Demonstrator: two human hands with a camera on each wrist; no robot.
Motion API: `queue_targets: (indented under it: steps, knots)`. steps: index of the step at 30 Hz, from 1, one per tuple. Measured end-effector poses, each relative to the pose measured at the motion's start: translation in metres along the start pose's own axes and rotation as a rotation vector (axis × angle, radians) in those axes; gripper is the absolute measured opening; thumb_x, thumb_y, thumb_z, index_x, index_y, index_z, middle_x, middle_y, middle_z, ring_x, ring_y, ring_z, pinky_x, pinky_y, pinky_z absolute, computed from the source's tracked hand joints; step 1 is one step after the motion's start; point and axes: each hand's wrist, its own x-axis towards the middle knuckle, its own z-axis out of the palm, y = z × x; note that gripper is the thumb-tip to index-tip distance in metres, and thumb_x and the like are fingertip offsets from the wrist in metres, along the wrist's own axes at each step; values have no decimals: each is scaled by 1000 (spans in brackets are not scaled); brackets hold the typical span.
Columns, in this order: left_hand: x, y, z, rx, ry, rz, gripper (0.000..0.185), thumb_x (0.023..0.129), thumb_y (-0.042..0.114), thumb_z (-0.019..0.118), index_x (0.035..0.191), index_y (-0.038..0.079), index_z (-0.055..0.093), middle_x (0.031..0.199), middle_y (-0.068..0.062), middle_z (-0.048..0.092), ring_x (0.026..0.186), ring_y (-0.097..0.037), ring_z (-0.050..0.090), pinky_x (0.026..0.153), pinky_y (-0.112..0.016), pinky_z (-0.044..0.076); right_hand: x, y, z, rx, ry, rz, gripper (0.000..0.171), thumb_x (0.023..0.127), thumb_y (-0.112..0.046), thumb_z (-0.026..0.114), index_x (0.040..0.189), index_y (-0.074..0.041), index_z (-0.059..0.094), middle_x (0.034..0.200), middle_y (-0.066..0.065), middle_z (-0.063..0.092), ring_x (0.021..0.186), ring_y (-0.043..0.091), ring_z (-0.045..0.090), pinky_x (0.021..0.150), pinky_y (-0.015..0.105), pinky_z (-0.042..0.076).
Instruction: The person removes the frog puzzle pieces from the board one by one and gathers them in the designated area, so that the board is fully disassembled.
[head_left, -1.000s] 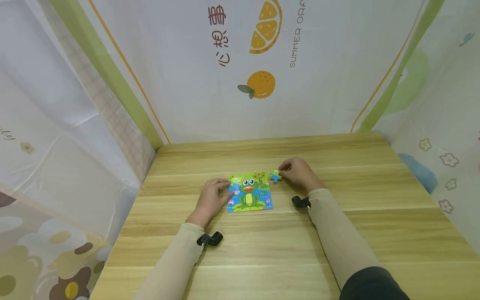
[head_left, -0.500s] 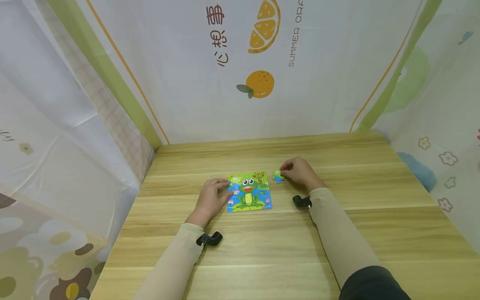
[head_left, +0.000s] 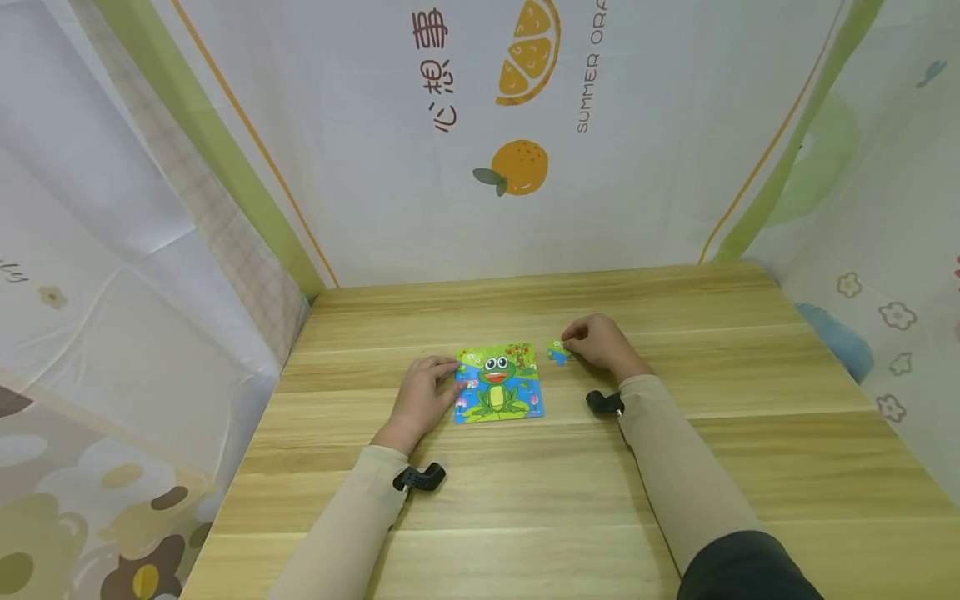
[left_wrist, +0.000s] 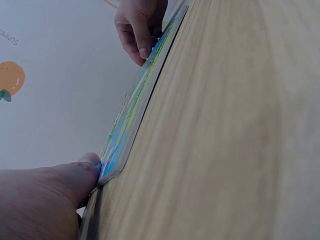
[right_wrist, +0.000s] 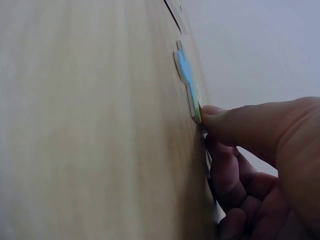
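Wood-grain planks, pale yellow-brown, cover the tabletop [head_left: 517, 500], and on them lies a square frog puzzle [head_left: 498, 400] between a person's two hands. Its left edge meets the left hand [head_left: 423, 398], whose fingers are extended and relaxed, the fingertips and thumb touching that edge. Just beyond the puzzle's upper right side, apart from it, is a loose green-and-blue puzzle piece [head_left: 558, 354]. The right hand [head_left: 600, 343] pinches this piece by its right side, the other fingers curled beneath the thumb in the right wrist view. Whether the piece touches the wood is hard to tell. Beige sleeves [head_left: 337, 525] cover both forearms, with a small black device [head_left: 425, 477] at each wrist. Behind the table hangs a white cloth [head_left: 360, 183] printed with a whole orange and an orange slice; more patterned cloth [head_left: 892, 250] hangs at both sides.
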Motion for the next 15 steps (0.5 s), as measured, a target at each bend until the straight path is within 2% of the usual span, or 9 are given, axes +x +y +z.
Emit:
queue_targets:
  steps: [15]
  knots:
    - [-1, 1, -1, 14, -7, -15, 42, 88, 38, 70, 121, 12, 68, 125, 6, 59, 120, -18, 46, 104, -37, 37, -1, -3, 0, 12, -7, 18, 7, 90, -16, 68, 95, -14, 73, 95, 3, 67, 90, 22, 58, 84, 39, 48]
